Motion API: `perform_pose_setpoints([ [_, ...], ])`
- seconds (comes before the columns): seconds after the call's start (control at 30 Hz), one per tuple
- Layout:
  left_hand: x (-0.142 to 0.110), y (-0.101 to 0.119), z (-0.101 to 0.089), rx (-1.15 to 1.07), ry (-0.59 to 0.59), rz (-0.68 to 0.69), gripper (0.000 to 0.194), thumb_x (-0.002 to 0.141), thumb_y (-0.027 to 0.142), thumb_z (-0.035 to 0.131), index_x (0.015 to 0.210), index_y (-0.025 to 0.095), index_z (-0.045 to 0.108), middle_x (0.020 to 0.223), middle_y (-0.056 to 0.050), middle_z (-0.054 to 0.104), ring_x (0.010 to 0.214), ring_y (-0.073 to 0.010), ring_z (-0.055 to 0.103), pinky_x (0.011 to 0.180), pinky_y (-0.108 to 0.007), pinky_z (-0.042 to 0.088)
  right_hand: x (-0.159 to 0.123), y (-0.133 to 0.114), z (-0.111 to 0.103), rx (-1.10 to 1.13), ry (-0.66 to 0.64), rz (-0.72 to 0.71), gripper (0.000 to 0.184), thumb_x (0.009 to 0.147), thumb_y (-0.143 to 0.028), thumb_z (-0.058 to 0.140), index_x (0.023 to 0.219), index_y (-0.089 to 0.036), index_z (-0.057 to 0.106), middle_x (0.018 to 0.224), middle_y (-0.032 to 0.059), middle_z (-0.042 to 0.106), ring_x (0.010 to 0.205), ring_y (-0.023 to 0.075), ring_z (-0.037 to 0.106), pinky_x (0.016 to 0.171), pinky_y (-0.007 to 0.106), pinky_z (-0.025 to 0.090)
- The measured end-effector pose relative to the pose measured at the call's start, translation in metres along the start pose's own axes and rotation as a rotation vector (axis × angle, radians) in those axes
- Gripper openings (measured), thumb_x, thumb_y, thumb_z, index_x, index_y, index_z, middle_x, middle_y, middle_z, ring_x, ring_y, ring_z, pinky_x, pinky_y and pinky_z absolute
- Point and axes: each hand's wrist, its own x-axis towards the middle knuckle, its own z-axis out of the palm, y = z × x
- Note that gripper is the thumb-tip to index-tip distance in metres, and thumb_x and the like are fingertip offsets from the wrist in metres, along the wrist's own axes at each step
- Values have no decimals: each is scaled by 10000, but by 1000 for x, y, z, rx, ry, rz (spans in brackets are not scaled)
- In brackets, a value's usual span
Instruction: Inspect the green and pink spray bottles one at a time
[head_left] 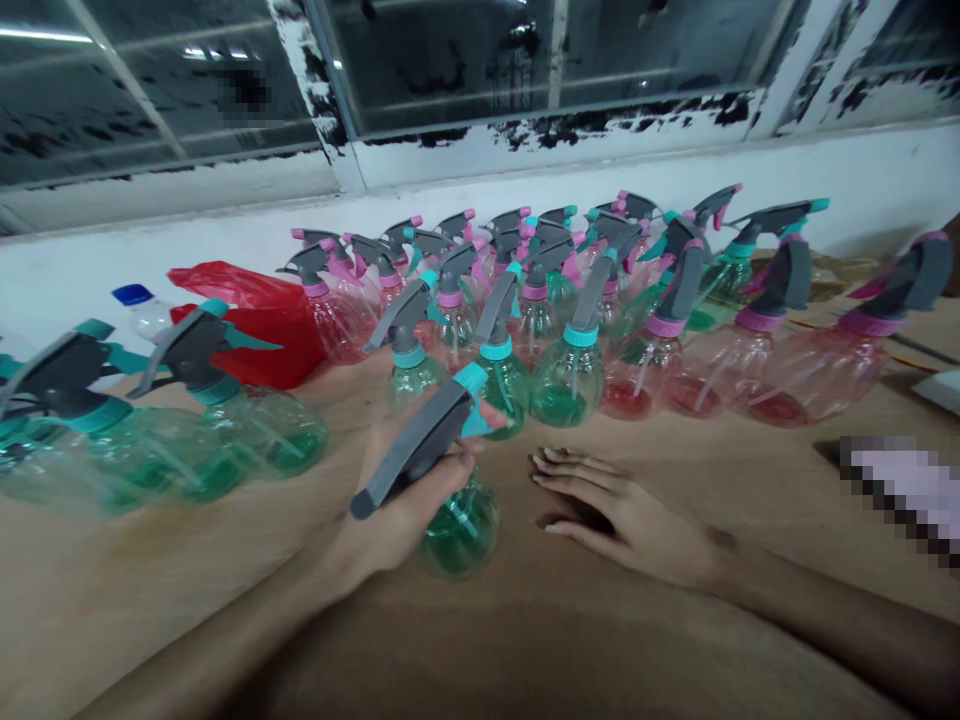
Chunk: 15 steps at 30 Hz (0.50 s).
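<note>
My left hand [405,500] is wrapped round the neck of a green spray bottle [461,525] with a grey and teal trigger head. The bottle is close in front of me, its round base at the table. My right hand [622,510] rests palm down near the table top, fingers stretched out and holding nothing, a little to the right of that bottle. Just beyond both hands stands a row of spray bottles, among them a green one [568,385] and a pink one [645,375].
Several green spray bottles [292,430] stand at the left. Behind them are a red plastic bag [277,345] and a clear bottle with a blue cap [135,296]. More spray bottles crowd toward the white wall [247,225]. A blurred-out pale object [911,490] lies at the right.
</note>
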Motion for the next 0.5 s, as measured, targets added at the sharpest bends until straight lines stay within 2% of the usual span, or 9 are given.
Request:
perform_pose_setpoints([
  [0.07, 1, 3, 2, -33, 1, -24, 147, 782, 300, 530, 871, 255, 637, 829, -4, 709, 765, -199, 666, 752, -325, 531, 0, 0, 0, -6, 0, 1, 460, 901, -409, 534, 1314, -212, 493, 1339, 66, 554, 1288, 221, 444, 1077, 449, 377],
  [0.2, 2, 7, 5, -6, 64, -46, 76, 743, 306, 574, 755, 256, 630, 747, 14, 683, 721, -191, 643, 700, -308, 526, 0, 0, -1, -4, 14, 2, 462, 896, -405, 542, 1319, -227, 491, 1338, 63, 556, 1279, 223, 456, 1071, 453, 383],
  [0.5, 3, 6, 3, 37, 19, -12, 141, 780, 344, 555, 727, 255, 650, 731, 5, 664, 676, -180, 608, 652, -293, 508, 0, -1, -1, -17, -7, 10, 461, 898, -416, 536, 1312, -218, 492, 1345, 60, 549, 1289, 217, 443, 1076, 448, 382],
])
